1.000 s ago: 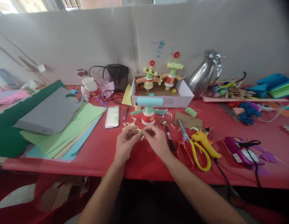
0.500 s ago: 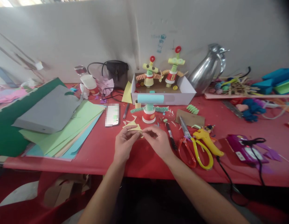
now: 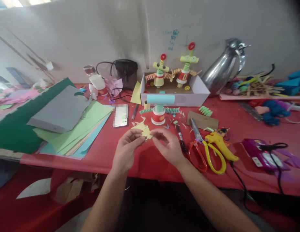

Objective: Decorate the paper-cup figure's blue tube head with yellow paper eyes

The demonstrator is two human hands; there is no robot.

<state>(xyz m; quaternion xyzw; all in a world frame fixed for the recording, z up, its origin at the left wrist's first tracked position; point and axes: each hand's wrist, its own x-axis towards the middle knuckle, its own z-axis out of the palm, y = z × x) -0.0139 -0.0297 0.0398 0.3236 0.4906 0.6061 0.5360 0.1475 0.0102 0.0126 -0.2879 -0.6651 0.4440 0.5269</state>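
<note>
Between my two hands is a small yellow paper piece [image 3: 146, 132] with jagged edges. My left hand [image 3: 128, 146] pinches it from the left, thumb against fingers. My right hand [image 3: 167, 145] has its thumb and fingertips at the paper's right edge. Yellow scraps [image 3: 137, 126] lie on the table just behind the fingers. Beyond them stands a paper-cup figure [image 3: 158, 116] with green folded-paper arms and a light blue paper tube [image 3: 161, 99] across its top. To the right of my right hand lie a black marker [image 3: 181, 138] and scissors [image 3: 197, 129] with red and yellow handles.
A yellow glue gun [image 3: 219, 143] and a purple device [image 3: 263, 156] with a black cord are at right. Two finished-looking figures stand in a white box [image 3: 175, 99], with a metal jug [image 3: 225, 67] beside it. A phone [image 3: 121, 115] and coloured paper sheets [image 3: 84, 125] lie at left.
The yellow paper is raised and turned so more of its face shows between my fingers. My hands have spread slightly apart. The camera view has shifted a little to the left.
</note>
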